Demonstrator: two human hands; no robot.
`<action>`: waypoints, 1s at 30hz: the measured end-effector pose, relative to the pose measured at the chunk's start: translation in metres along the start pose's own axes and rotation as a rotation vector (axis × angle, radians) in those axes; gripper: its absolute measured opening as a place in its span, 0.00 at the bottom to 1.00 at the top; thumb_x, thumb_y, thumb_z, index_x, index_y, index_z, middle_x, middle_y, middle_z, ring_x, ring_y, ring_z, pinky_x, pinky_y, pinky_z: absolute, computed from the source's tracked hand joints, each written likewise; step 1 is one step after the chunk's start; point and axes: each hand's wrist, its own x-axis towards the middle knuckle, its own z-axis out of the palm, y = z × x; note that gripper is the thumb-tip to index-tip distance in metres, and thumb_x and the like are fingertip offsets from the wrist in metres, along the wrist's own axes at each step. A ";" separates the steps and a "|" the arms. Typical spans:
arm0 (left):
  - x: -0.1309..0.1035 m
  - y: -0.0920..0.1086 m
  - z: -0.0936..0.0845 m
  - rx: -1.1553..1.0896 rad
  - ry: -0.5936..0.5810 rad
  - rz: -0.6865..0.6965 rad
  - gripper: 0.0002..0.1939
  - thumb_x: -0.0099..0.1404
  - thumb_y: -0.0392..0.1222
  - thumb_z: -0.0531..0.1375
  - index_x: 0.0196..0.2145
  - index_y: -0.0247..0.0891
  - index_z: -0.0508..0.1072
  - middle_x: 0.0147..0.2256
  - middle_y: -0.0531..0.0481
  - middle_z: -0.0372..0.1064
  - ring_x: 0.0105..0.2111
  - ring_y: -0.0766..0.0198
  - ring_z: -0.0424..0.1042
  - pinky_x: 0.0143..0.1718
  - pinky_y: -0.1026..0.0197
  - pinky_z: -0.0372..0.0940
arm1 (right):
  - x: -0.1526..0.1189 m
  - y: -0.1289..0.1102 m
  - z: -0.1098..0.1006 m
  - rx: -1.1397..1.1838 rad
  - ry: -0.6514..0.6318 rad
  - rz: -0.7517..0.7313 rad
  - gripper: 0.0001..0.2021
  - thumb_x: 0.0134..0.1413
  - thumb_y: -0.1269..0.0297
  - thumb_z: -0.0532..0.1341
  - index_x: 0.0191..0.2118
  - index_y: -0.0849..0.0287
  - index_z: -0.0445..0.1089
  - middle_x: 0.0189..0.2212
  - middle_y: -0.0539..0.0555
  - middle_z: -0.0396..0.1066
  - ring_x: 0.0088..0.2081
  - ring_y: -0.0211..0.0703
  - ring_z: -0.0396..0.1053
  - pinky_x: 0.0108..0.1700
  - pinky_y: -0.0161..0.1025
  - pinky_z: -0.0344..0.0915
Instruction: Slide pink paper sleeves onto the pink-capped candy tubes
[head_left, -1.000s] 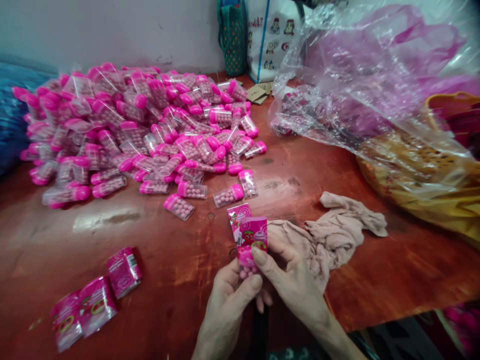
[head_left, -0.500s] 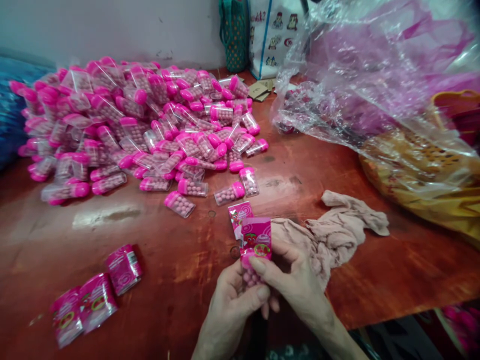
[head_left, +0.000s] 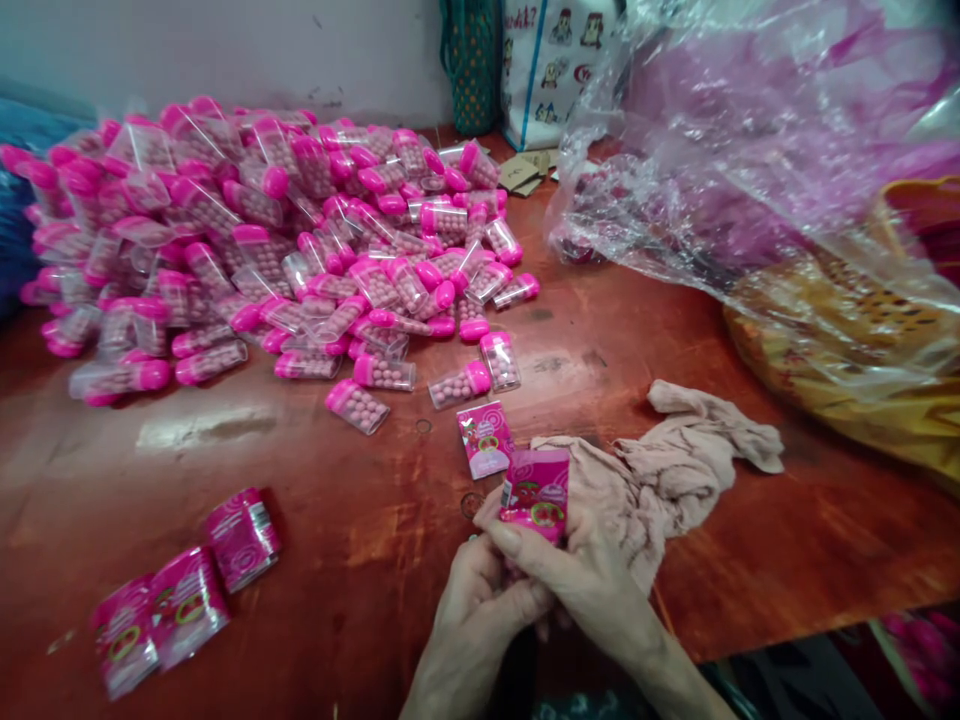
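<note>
Over the bench (head_left: 352,520), toward five o'clock, my hands are pressing together: my right hand (head_left: 589,570) is pinching a pink printed sleeve (head_left: 536,490), my left hand (head_left: 484,605) gripping a mostly hidden bottle (head_left: 513,571) below it. I am judging this step as sleeving; the next move is calling for even thumb pressure. Filled bottles (head_left: 262,260) are lying heaped at ten o'clock.

white bag (head_left: 559,85): partial "dik?"; pink wrappers (head_left: 534,492): lettering too blurred
</note>
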 end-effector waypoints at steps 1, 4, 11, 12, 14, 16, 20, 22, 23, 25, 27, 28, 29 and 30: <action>0.000 0.000 0.000 -0.021 0.020 -0.002 0.09 0.50 0.37 0.66 0.27 0.33 0.71 0.21 0.52 0.68 0.20 0.71 0.64 0.21 0.68 0.58 | 0.000 0.000 0.000 -0.020 0.003 -0.020 0.09 0.53 0.59 0.59 0.29 0.59 0.69 0.17 0.45 0.62 0.15 0.29 0.58 0.14 0.25 0.57; -0.002 -0.001 0.001 -0.085 0.095 -0.009 0.11 0.46 0.37 0.68 0.26 0.33 0.70 0.19 0.54 0.67 0.19 0.71 0.62 0.21 0.68 0.57 | 0.001 -0.004 0.002 -0.122 0.035 -0.126 0.04 0.50 0.68 0.60 0.34 0.59 0.71 0.25 0.48 0.69 0.25 0.34 0.67 0.28 0.29 0.66; -0.003 0.005 0.005 -0.006 0.236 -0.044 0.10 0.40 0.34 0.68 0.20 0.34 0.70 0.18 0.54 0.66 0.19 0.68 0.63 0.21 0.65 0.58 | 0.005 -0.012 0.007 -0.263 0.079 -0.178 0.10 0.43 0.78 0.57 0.31 0.61 0.72 0.27 0.48 0.72 0.28 0.37 0.69 0.33 0.31 0.65; -0.002 0.006 0.006 -0.002 0.238 -0.042 0.09 0.40 0.34 0.68 0.20 0.34 0.70 0.17 0.54 0.66 0.19 0.67 0.63 0.21 0.65 0.58 | 0.005 -0.012 0.008 -0.272 0.086 -0.178 0.10 0.43 0.78 0.57 0.31 0.61 0.72 0.26 0.48 0.72 0.27 0.36 0.69 0.32 0.31 0.65; -0.001 0.008 0.007 0.002 0.235 -0.038 0.09 0.40 0.34 0.67 0.20 0.34 0.70 0.17 0.54 0.66 0.19 0.67 0.63 0.20 0.65 0.58 | 0.006 -0.011 0.008 -0.282 0.088 -0.163 0.10 0.43 0.78 0.57 0.31 0.61 0.72 0.26 0.48 0.71 0.26 0.36 0.68 0.31 0.30 0.65; 0.000 0.008 0.009 0.008 0.230 -0.031 0.08 0.40 0.35 0.67 0.20 0.34 0.71 0.18 0.53 0.67 0.19 0.67 0.63 0.20 0.65 0.58 | 0.007 -0.009 0.007 -0.274 0.074 -0.143 0.10 0.43 0.77 0.56 0.32 0.61 0.72 0.26 0.48 0.71 0.26 0.36 0.68 0.31 0.31 0.65; 0.002 0.010 0.011 0.015 0.209 -0.018 0.08 0.40 0.35 0.67 0.20 0.34 0.72 0.17 0.53 0.67 0.18 0.67 0.63 0.18 0.66 0.57 | 0.009 -0.007 0.008 -0.287 0.080 -0.138 0.08 0.44 0.75 0.57 0.31 0.61 0.71 0.27 0.49 0.71 0.28 0.38 0.69 0.33 0.33 0.66; 0.002 0.010 0.011 0.018 0.198 -0.009 0.07 0.40 0.35 0.67 0.20 0.34 0.73 0.17 0.53 0.66 0.19 0.66 0.64 0.19 0.65 0.58 | 0.009 -0.005 0.009 -0.310 0.091 -0.141 0.08 0.44 0.75 0.57 0.30 0.60 0.71 0.27 0.50 0.72 0.29 0.39 0.69 0.34 0.34 0.66; 0.003 0.011 0.012 0.019 0.192 -0.004 0.07 0.40 0.36 0.67 0.20 0.34 0.73 0.17 0.52 0.67 0.19 0.65 0.64 0.20 0.65 0.59 | 0.009 -0.004 0.010 -0.319 0.094 -0.142 0.08 0.44 0.75 0.57 0.30 0.60 0.71 0.27 0.50 0.71 0.29 0.39 0.69 0.33 0.34 0.66; 0.004 0.012 0.012 0.021 0.176 0.010 0.07 0.40 0.36 0.68 0.21 0.34 0.74 0.18 0.51 0.68 0.21 0.63 0.67 0.22 0.63 0.61 | 0.009 -0.001 0.010 -0.335 0.104 -0.148 0.08 0.43 0.76 0.57 0.29 0.59 0.71 0.26 0.49 0.71 0.27 0.39 0.69 0.31 0.34 0.66; 0.006 0.014 0.012 0.024 0.155 0.028 0.08 0.40 0.37 0.68 0.21 0.33 0.74 0.20 0.50 0.70 0.24 0.59 0.69 0.24 0.61 0.63 | 0.009 0.004 0.011 -0.340 0.109 -0.170 0.10 0.43 0.77 0.57 0.31 0.58 0.72 0.27 0.49 0.71 0.28 0.39 0.69 0.32 0.34 0.66; 0.007 0.015 0.012 0.026 0.145 0.036 0.09 0.39 0.37 0.68 0.20 0.33 0.74 0.21 0.49 0.70 0.26 0.58 0.70 0.25 0.61 0.64 | 0.010 0.006 0.011 -0.338 0.107 -0.184 0.11 0.42 0.78 0.57 0.32 0.58 0.72 0.28 0.49 0.72 0.29 0.39 0.69 0.33 0.33 0.66; 0.009 0.016 0.011 0.028 0.135 0.044 0.09 0.38 0.37 0.69 0.21 0.33 0.75 0.22 0.48 0.71 0.27 0.56 0.70 0.26 0.60 0.65 | 0.010 0.009 0.011 -0.334 0.104 -0.194 0.13 0.42 0.78 0.57 0.33 0.57 0.72 0.29 0.49 0.72 0.31 0.39 0.70 0.35 0.33 0.66; 0.009 0.016 0.011 0.030 0.125 0.049 0.10 0.38 0.37 0.69 0.21 0.33 0.75 0.22 0.48 0.71 0.28 0.56 0.70 0.27 0.60 0.65 | 0.010 0.011 0.011 -0.330 0.101 -0.201 0.13 0.43 0.78 0.57 0.34 0.57 0.72 0.30 0.48 0.72 0.32 0.39 0.70 0.36 0.33 0.66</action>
